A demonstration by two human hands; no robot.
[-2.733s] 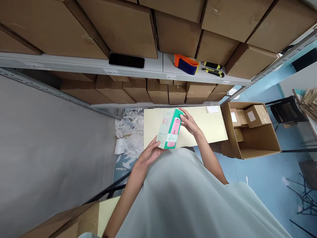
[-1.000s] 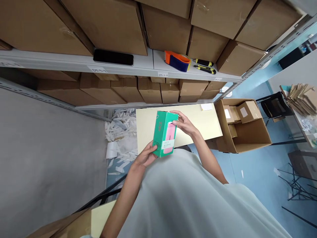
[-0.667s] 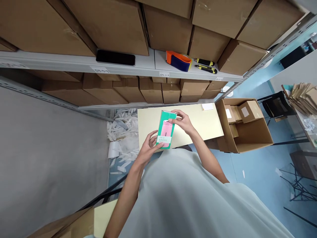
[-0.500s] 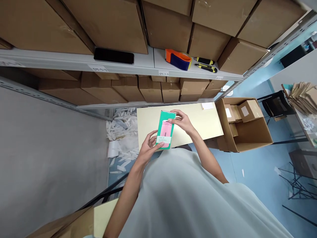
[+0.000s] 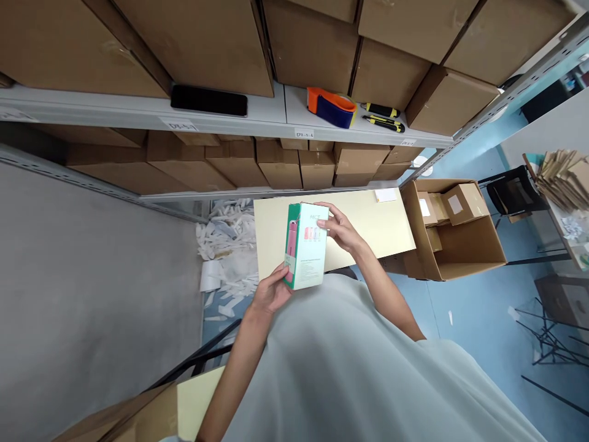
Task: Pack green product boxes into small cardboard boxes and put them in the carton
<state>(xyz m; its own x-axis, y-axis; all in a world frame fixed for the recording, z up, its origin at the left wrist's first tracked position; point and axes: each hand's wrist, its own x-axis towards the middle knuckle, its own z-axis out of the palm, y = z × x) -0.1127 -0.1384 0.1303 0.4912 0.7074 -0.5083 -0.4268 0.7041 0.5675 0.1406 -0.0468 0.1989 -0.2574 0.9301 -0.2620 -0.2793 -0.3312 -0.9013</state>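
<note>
I hold a small green and white product box point(image 5: 307, 245) upright in front of my body, above a pale yellow table point(image 5: 368, 227). Its pale printed face points toward me and a green side with a pink picture shows on the left. My left hand point(image 5: 271, 291) grips the box's lower end from underneath. My right hand point(image 5: 339, 228) pinches its upper right corner with the fingertips.
A grey shelf point(image 5: 138, 113) carries cardboard cartons, a black phone point(image 5: 209, 100), an orange and blue tape dispenser point(image 5: 332, 104) and two yellow utility knives point(image 5: 384, 118). An open carton point(image 5: 455, 230) with smaller boxes stands to the right. White paper scraps point(image 5: 225, 245) litter the floor.
I have turned the box in my hands: the green front with the pink picture has rotated to the left and the pale printed face now points at me.
</note>
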